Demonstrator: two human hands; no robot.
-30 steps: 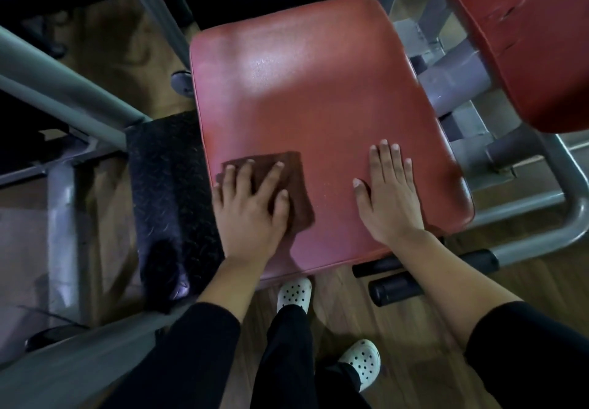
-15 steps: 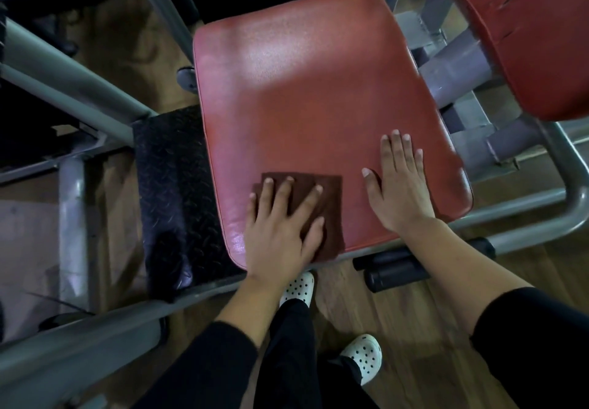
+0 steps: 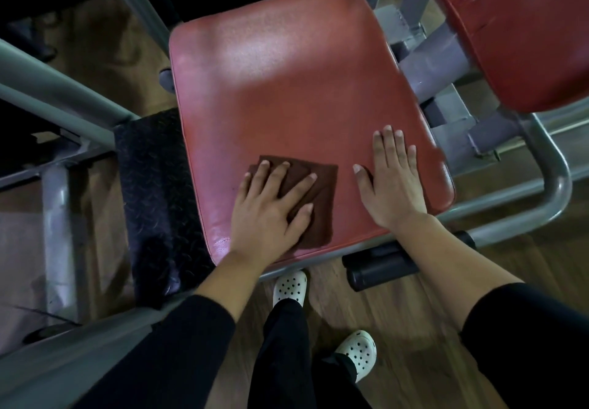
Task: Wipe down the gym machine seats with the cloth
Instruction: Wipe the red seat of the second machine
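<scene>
Cloth pressed flat on the red seat's near edge.

I see my left hand (image 3: 266, 214) spread open, palm down on the brown cloth (image 3: 314, 199), at 6 o'clock on the seat pad (image 3: 287, 89); my right hand (image 3: 390, 182) lies flat and empty at 3 o'clock of the cloth, just beside it.

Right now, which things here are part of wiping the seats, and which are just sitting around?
Part of the job:
- brown cloth, flat under the left hand
- red seat, which the right hand rests on
- second red pad, top right

Just around:
- black tread plate
- black foam rollers
- grey frame tubing
</scene>
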